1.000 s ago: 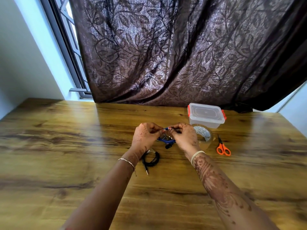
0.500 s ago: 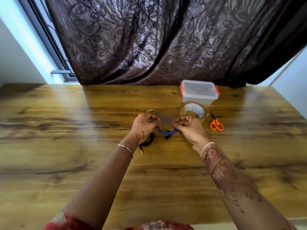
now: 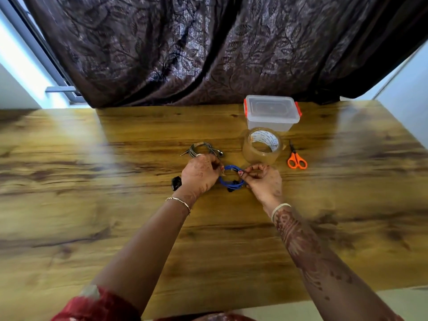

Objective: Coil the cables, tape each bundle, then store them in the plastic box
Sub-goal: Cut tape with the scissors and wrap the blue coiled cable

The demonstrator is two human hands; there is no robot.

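1. Setting: a wooden counter (image 3: 115, 216) in front of a dark, leaf-patterned curtain (image 3: 185, 54), with a window frame (image 3: 34, 40) at far left.
2. Obstruction: a roll of clear tape (image 3: 251, 154) stands between the hands and the plastic box (image 3: 268, 122), just beside the box's near wall. The box is translucent, with its lid on and orange latches at both ends.
3. Orange-handled scissors (image 3: 297, 159) lie right of the tape, with the blades pointing far.
4. Counts: one box, one tape roll, one pair of scissors and two cable bundles plainly seen. A small black item (image 3: 176, 183) shows left of the left wrist; most of it is hidden, so its kind cannot be told.
5. Grey cable (image 3: 201, 149): a coiled bundle on the counter, just beyond the left hand, with its plugs sticking out to the sides.
6. Blue cable (image 3: 231, 168): a small round coil of several turns with a dark plug at its near edge. It sits at the counter's centre, between the two hands and near the tape roll.
7. Left hand (image 3: 200, 174): its curled fingers pinch the coil's left side.
8. Right hand (image 3: 264, 179): its fingertips are drawn together and pinch the coil's right side. Blur hides what else, if anything, they hold.
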